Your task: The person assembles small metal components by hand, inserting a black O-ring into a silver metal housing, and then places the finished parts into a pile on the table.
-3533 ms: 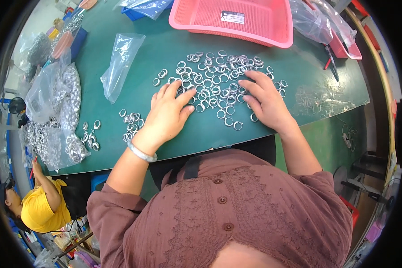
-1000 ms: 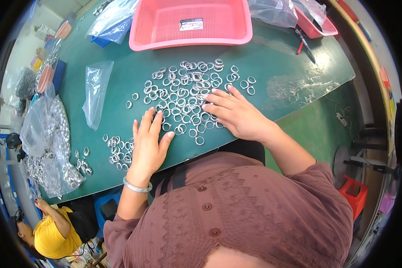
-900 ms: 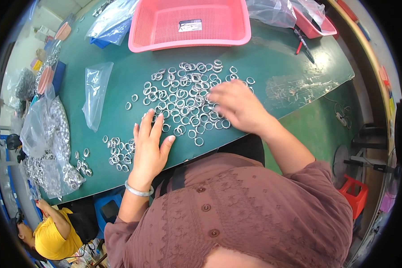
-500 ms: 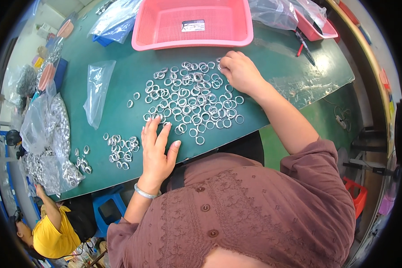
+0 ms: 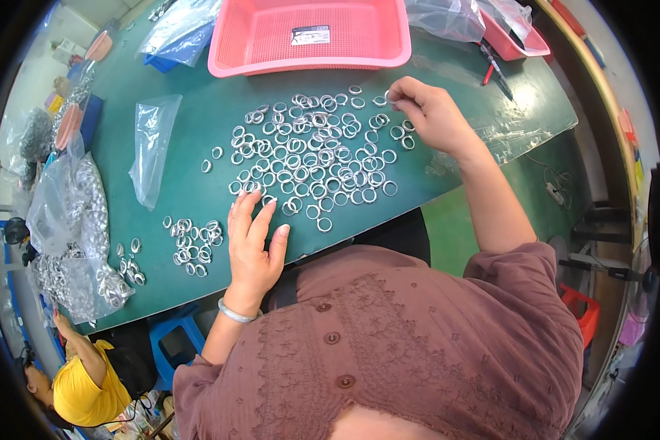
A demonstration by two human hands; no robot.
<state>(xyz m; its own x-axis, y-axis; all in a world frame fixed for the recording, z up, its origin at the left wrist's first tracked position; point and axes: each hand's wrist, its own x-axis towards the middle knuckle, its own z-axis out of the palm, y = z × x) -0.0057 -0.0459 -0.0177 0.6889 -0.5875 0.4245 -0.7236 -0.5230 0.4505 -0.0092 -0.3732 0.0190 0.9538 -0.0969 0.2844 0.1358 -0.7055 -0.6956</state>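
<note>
Many shiny silver metal rings lie spread in a loose patch on the green table. At the patch's far right edge, my right hand has its thumb and fingers pinched on a ring. A few loose rings lie just nearer than that hand. My left hand lies open at the patch's near left edge, its fingers stretched out and the fingertips beside the closest rings. To its left sits a smaller cluster of rings.
A pink plastic basket stands beyond the rings. Left of them lie a flat clear bag and large clear bags of metal parts. At the far right are a small pink basket and a pen. A person in yellow works at left.
My right hand has moved right and turned, and several rings at the patch's far right are now spread farther apart. My left hand stays in nearly the same place.
</note>
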